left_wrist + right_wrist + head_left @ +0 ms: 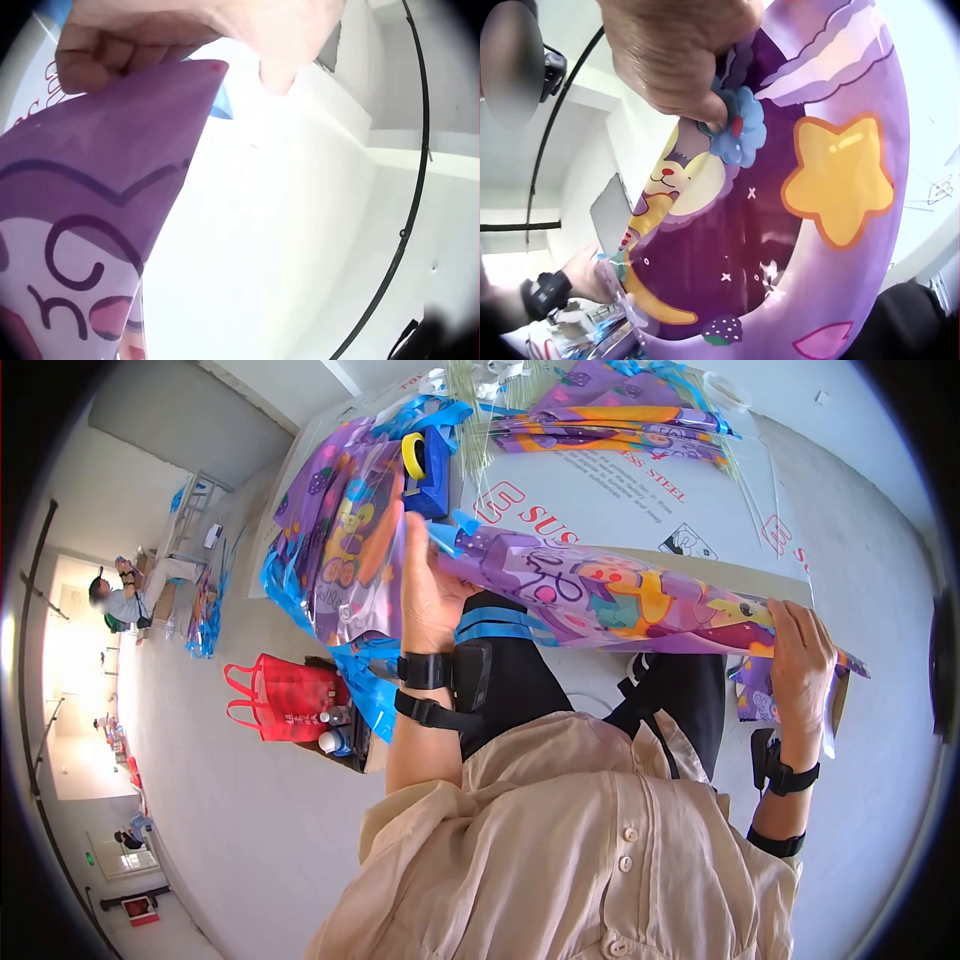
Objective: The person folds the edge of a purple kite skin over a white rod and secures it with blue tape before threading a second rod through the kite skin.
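Observation:
A long purple plastic sheet (620,590) with cartoon prints stretches across the front of the body between both hands. At its narrow left end is my left hand (432,595), its thumb pointing up; in the left wrist view the curled fingers (86,67) lie at the edge of the sheet (112,150), the thumb apart. My right hand (800,660) grips the other end from above. In the right wrist view, the right hand's fingers (716,112) pinch the sheet's edge beside a printed blue flower, and the sheet (772,225) curves into a wide bend.
A printed board (590,500) serves as worktop. On it sit a blue tape dispenser (428,485) with yellow tape, more purple sheets (345,530) with blue strips, and thin rods (462,420). A red bag (280,695) stands lower left; another person (125,595) sits far left.

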`<control>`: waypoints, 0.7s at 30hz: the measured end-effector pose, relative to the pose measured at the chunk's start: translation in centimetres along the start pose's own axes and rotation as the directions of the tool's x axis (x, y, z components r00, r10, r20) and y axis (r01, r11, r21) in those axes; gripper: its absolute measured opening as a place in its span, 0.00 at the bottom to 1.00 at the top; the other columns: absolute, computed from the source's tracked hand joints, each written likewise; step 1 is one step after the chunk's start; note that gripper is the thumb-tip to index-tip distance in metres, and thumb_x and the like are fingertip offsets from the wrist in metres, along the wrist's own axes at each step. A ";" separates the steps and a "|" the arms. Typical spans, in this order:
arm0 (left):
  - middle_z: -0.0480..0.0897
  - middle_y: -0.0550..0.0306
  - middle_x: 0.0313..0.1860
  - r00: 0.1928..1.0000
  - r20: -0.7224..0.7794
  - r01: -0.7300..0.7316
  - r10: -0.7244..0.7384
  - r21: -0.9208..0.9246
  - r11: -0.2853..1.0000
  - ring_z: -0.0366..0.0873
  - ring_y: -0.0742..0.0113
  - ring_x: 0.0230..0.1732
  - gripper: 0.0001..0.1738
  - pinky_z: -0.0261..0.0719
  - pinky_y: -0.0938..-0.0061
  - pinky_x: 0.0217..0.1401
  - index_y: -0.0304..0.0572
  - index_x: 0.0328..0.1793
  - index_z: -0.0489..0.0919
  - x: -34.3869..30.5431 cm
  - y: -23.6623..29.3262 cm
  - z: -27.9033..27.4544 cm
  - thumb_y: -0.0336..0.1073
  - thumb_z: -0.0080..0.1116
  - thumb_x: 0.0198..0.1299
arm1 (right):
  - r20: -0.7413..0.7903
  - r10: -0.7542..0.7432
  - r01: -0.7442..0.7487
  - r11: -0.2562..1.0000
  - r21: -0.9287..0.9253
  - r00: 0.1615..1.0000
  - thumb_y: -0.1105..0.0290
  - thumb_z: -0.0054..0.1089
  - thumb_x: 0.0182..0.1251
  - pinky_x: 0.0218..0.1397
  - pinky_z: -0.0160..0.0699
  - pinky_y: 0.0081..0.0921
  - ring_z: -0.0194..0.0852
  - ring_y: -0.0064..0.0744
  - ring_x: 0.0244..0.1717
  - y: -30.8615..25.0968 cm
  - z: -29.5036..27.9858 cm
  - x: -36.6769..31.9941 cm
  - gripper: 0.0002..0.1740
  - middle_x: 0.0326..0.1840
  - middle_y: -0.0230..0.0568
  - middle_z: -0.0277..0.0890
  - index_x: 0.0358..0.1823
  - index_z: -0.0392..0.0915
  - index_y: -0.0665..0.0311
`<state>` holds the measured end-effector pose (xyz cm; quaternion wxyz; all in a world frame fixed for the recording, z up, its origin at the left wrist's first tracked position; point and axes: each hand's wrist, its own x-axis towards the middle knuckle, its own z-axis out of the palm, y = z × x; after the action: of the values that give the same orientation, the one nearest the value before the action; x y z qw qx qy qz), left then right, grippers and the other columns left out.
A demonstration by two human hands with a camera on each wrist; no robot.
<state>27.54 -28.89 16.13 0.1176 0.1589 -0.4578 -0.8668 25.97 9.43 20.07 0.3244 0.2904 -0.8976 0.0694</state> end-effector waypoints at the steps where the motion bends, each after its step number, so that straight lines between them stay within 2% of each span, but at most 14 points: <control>1: 0.83 0.58 0.38 1.000 -0.023 0.005 -0.003 0.069 0.998 0.82 0.67 0.38 0.21 0.79 0.72 0.38 0.42 0.47 0.78 0.3 0.1 -0.3 0.52 0.61 0.60 | -0.040 -0.043 0.041 0.998 -0.051 0.998 0.84 0.61 0.47 0.41 0.81 0.31 0.81 0.42 0.37 -0.1 0.0 -0.1 0.13 0.36 0.44 0.79 0.37 0.79 0.69; 3: 0.83 0.57 0.37 0.999 -0.048 0.014 -0.008 0.137 0.991 0.82 0.67 0.37 0.16 0.79 0.73 0.39 0.39 0.45 0.79 0.5 -0.1 -0.9 0.43 0.64 0.60 | -0.025 -0.021 0.020 0.999 -0.037 0.999 0.85 0.61 0.48 0.40 0.81 0.31 0.81 0.42 0.37 -0.3 -0.1 0.0 0.13 0.36 0.44 0.79 0.37 0.79 0.69; 5: 0.82 0.58 0.36 0.986 -0.129 -0.100 0.107 0.064 0.993 0.81 0.68 0.37 0.06 0.80 0.73 0.42 0.37 0.40 0.80 0.2 -0.5 -1.2 0.31 0.62 0.60 | -0.010 0.002 -0.002 1.000 -0.025 1.000 0.85 0.60 0.48 0.40 0.81 0.32 0.81 0.42 0.38 -0.3 0.1 -0.1 0.12 0.37 0.45 0.79 0.37 0.79 0.70; 7: 0.82 0.58 0.35 0.995 -0.078 -0.066 0.059 -0.092 0.994 0.81 0.68 0.36 0.03 0.81 0.72 0.42 0.36 0.39 0.80 0.5 -0.5 -1.8 0.27 0.60 0.61 | 0.051 0.106 -0.113 0.979 0.169 0.993 0.85 0.60 0.51 0.41 0.80 0.31 0.81 0.42 0.38 -0.1 0.7 -0.3 0.11 0.37 0.44 0.79 0.38 0.78 0.70; 9: 0.82 0.57 0.35 0.976 -0.159 0.085 -0.146 -0.342 0.936 0.81 0.67 0.35 0.04 0.81 0.71 0.42 0.36 0.41 0.79 1.1 -0.9 -2.3 0.27 0.60 0.60 | 0.097 0.183 -0.202 0.948 0.246 0.978 0.85 0.59 0.52 0.40 0.79 0.30 0.81 0.42 0.38 -0.2 1.4 -0.7 0.10 0.36 0.44 0.79 0.38 0.78 0.70; 10: 0.82 0.57 0.35 0.977 -0.159 0.084 -0.146 -0.342 0.936 0.81 0.67 0.35 0.04 0.81 0.71 0.42 0.36 0.41 0.79 1.3 -1.0 -2.8 0.27 0.60 0.60 | 0.148 0.254 -0.289 0.903 0.318 0.956 0.85 0.59 0.52 0.40 0.78 0.29 0.80 0.42 0.38 -0.2 1.6 -0.8 0.10 0.36 0.44 0.78 0.38 0.78 0.70; 13: 0.81 0.57 0.36 0.980 -0.200 -0.045 0.002 -0.211 0.976 0.81 0.66 0.36 0.07 0.82 0.70 0.43 0.37 0.45 0.78 1.6 0.1 -5.3 0.26 0.60 0.60 | 0.121 0.247 -0.272 0.917 0.293 0.961 0.86 0.59 0.52 0.38 0.77 0.28 0.79 0.43 0.36 0.0 1.5 -0.6 0.10 0.34 0.43 0.77 0.36 0.78 0.69; 15: 0.81 0.56 0.36 0.881 -0.336 -0.358 0.333 -0.013 0.934 0.80 0.66 0.34 0.08 0.82 0.70 0.42 0.36 0.46 0.77 1.8 1.3 -6.9 0.27 0.59 0.61 | 0.115 0.290 -0.311 0.899 0.307 0.950 0.86 0.59 0.51 0.38 0.77 0.29 0.79 0.44 0.36 0.2 1.4 -0.5 0.09 0.34 0.43 0.76 0.35 0.78 0.69; 16: 0.81 0.56 0.36 0.885 -0.330 -0.352 0.328 -0.014 0.936 0.80 0.66 0.34 0.08 0.82 0.70 0.42 0.36 0.46 0.77 1.6 1.6 -6.4 0.27 0.59 0.61 | 0.106 0.326 -0.342 0.882 0.324 0.940 0.86 0.59 0.51 0.38 0.76 0.29 0.78 0.44 0.35 0.2 1.3 -0.4 0.09 0.33 0.43 0.75 0.34 0.78 0.69; 17: 0.82 0.55 0.38 0.600 -0.394 -0.537 0.697 0.447 0.715 0.80 0.66 0.35 0.08 0.80 0.69 0.42 0.34 0.46 0.77 1.4 2.5 -5.2 0.27 0.59 0.62 | 0.105 0.335 -0.351 0.881 0.317 0.936 0.86 0.59 0.51 0.38 0.76 0.29 0.78 0.44 0.35 0.0 1.2 -0.2 0.09 0.33 0.43 0.75 0.34 0.78 0.69; 18: 0.82 0.54 0.41 0.232 -0.230 -0.487 0.945 0.814 0.317 0.79 0.65 0.37 0.08 0.79 0.68 0.42 0.32 0.46 0.78 1.2 3.4 -4.0 0.28 0.58 0.63 | 0.057 0.303 -0.305 0.895 0.325 0.951 0.86 0.59 0.50 0.38 0.76 0.30 0.78 0.44 0.35 -0.2 1.2 0.2 0.09 0.32 0.43 0.75 0.33 0.78 0.69; 19: 0.82 0.54 0.41 0.242 -0.227 -0.491 0.943 0.810 0.321 0.79 0.65 0.37 0.08 0.79 0.68 0.42 0.32 0.46 0.78 0.2 4.1 -1.9 0.28 0.58 0.63 | 0.012 0.268 -0.257 0.909 0.330 0.963 0.86 0.60 0.50 0.38 0.76 0.31 0.77 0.44 0.35 -0.5 1.1 0.7 0.09 0.32 0.43 0.74 0.33 0.78 0.69; 20: 0.82 0.55 0.40 0.503 -0.036 -0.573 0.863 0.734 0.365 0.78 0.66 0.38 0.08 0.78 0.69 0.43 0.33 0.46 0.79 -1.4 4.4 1.0 0.26 0.58 0.62 | -0.011 0.251 -0.233 0.915 0.328 0.968 0.85 0.61 0.47 0.37 0.75 0.32 0.76 0.43 0.34 -1.1 1.1 1.2 0.10 0.31 0.43 0.74 0.32 0.78 0.68; 21: 0.81 0.56 0.40 0.682 0.188 -0.627 0.707 0.649 0.432 0.77 0.67 0.39 0.08 0.77 0.71 0.44 0.34 0.46 0.79 -2.5 4.3 3.4 0.25 0.58 0.60 | -0.036 0.210 -0.190 0.932 0.308 0.977 0.85 0.62 0.45 0.37 0.75 0.33 0.76 0.43 0.34 -1.3 1.5 1.4 0.10 0.31 0.41 0.73 0.31 0.78 0.67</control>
<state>28.85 -27.82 21.90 0.4102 0.0440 -0.7530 -0.5126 25.05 7.21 19.72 0.2977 0.2413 -0.8896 0.2487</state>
